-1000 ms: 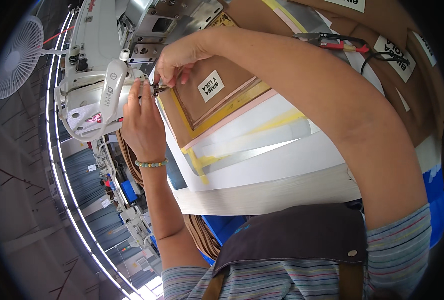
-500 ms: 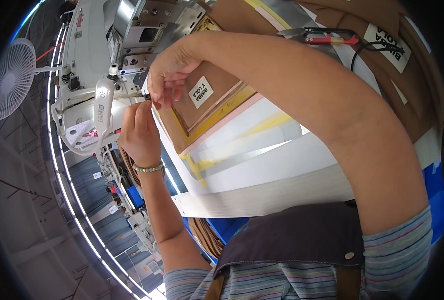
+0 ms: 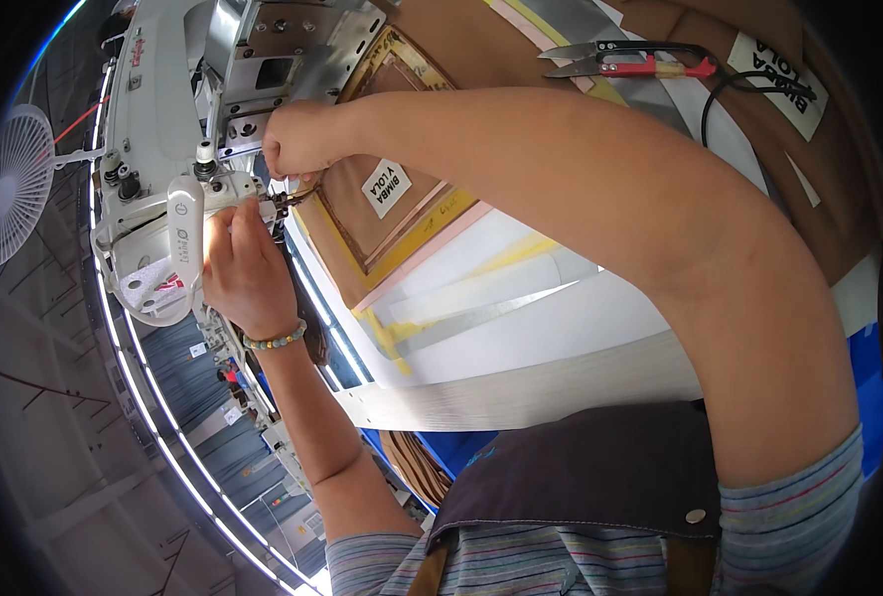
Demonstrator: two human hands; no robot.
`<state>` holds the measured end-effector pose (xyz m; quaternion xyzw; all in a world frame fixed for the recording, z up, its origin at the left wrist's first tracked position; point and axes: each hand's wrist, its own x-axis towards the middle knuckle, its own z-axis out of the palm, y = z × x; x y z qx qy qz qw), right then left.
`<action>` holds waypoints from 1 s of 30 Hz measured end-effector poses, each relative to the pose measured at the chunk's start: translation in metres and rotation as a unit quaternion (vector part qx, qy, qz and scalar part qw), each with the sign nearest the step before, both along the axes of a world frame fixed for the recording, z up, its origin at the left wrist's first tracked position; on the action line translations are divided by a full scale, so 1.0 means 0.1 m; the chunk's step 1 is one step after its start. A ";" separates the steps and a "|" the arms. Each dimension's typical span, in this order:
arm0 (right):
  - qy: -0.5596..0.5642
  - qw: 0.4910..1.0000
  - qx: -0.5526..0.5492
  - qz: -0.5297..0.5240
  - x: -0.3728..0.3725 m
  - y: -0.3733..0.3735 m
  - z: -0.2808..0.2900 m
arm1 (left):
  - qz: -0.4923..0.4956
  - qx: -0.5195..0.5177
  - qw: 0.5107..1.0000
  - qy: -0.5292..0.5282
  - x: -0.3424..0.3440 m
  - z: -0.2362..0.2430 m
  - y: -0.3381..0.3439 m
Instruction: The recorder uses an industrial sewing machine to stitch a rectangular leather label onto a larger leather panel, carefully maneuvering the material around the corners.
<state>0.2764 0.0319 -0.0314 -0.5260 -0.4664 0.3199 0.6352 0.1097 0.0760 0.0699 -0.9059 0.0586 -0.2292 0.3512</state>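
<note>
My left hand [image 3: 251, 270], with a beaded bracelet at the wrist, is raised at the needle end of a white sewing machine [image 3: 168, 89]. Its fingertips are pinched together beside the small metal needle parts [image 3: 285, 201]; anything between them is too small to make out. Just above, my right hand [image 3: 302, 141] is curled closed, its arm reaching across the work; what it may grip is hidden. Below the right hand lies a brown panel [image 3: 357, 191] in a yellow-edged frame template [image 3: 410, 260], with a white printed label [image 3: 386, 189] on it.
Red-handled thread snips [image 3: 650, 66] lie at the top right on brown material, beside a black cord [image 3: 708, 114]. A white lamp [image 3: 185, 233] hangs by the needle area, close to my left hand. A white fan [image 3: 12, 189] stands far left. Metal brackets [image 3: 273, 70] rise behind my right hand.
My right hand has moved left and up, and its loosely spread fingers have curled closed. My left hand has shifted left and slightly down, apart from the right, uncovering the needle parts.
</note>
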 end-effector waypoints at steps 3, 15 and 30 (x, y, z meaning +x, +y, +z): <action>0.058 0.997 -0.020 -0.055 -0.10 0.20 -0.05 | -0.010 -0.002 1.000 -0.028 0.09 -0.07 -0.02; 0.402 0.914 -0.061 0.011 -0.25 0.15 0.00 | -0.014 -0.053 0.995 -0.081 -0.01 -0.15 0.02; 0.259 0.935 -0.100 0.219 0.13 -0.09 -0.04 | 0.095 -0.712 0.686 -0.120 -0.32 -0.87 -0.23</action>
